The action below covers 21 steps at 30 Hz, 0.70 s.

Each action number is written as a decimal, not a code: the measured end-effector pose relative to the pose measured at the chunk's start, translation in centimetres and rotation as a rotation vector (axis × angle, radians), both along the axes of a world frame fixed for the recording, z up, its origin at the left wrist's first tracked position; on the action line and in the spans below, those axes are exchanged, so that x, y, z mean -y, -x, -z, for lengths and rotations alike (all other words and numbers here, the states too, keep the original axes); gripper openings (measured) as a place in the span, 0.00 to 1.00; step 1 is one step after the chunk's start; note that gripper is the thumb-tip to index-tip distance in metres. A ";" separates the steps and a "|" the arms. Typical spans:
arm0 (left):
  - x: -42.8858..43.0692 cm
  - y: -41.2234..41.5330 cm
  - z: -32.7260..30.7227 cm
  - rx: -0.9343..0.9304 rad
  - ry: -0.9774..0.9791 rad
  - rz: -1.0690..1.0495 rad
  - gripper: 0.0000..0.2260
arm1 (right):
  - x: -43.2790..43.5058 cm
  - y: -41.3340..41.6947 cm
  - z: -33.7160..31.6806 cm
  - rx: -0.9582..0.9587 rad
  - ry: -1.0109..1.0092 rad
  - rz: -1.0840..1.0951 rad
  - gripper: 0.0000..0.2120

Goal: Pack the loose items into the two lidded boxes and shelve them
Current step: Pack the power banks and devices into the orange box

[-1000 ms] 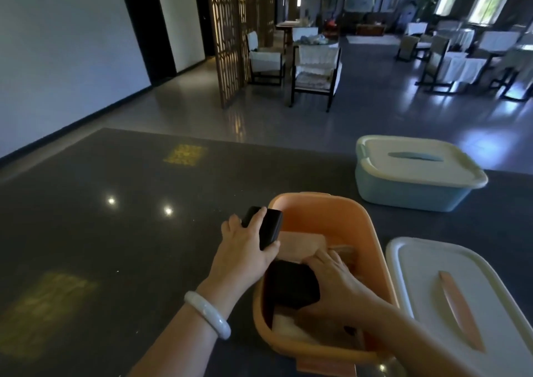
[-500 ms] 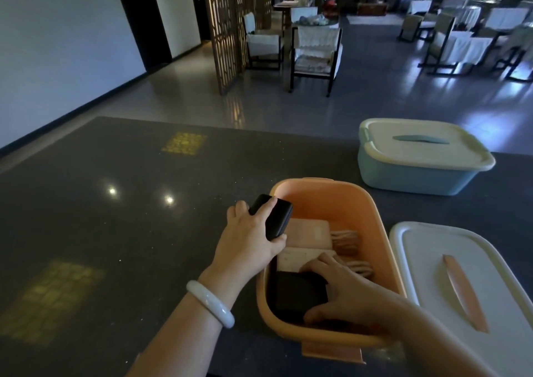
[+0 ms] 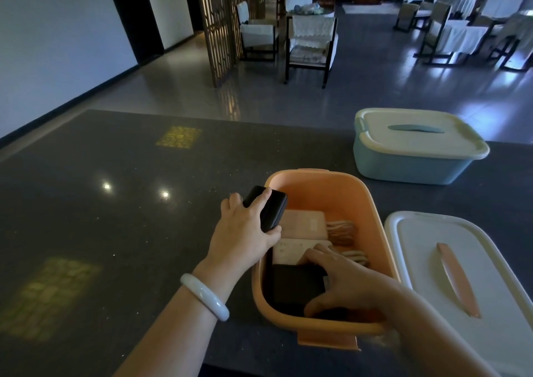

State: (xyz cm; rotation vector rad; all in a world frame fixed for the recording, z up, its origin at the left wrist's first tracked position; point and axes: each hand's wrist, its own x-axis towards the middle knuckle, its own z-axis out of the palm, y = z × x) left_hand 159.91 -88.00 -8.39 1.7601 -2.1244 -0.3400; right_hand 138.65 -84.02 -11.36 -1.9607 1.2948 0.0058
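Case, black, sits in my left hand at the orange box left rim, fingers wrapped round its long sides; looks rigid, light, prob slick, so I'd grip mid-body w/ thumb opposite; right hand spread flat inside.

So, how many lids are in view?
2. One white lid sits closed on the blue box at far right; the other lid lies on the table beside the orange box.
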 end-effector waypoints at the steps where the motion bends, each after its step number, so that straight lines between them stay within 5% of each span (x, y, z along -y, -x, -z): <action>1: 0.0 0.0 0.0 0.001 0.001 0.000 0.35 | 0.0 0.0 0.0 0.002 0.001 0.003 0.35; 14: -0.2 -0.2 -0.2 -0.023 -0.015 0.011 0.35 | 0.0 -0.1 -0.4 0.000 -0.045 0.051 0.30; 19: -0.5 0.6 -1.0 -0.064 -0.064 0.014 0.35 | 1.7 -1.3 -1.9 0.312 0.101 0.469 0.08; 21: -0.6 1.2 -1.0 -0.102 -0.058 0.015 0.35 | 2.6 -2.2 -3.1 0.468 0.019 0.605 0.08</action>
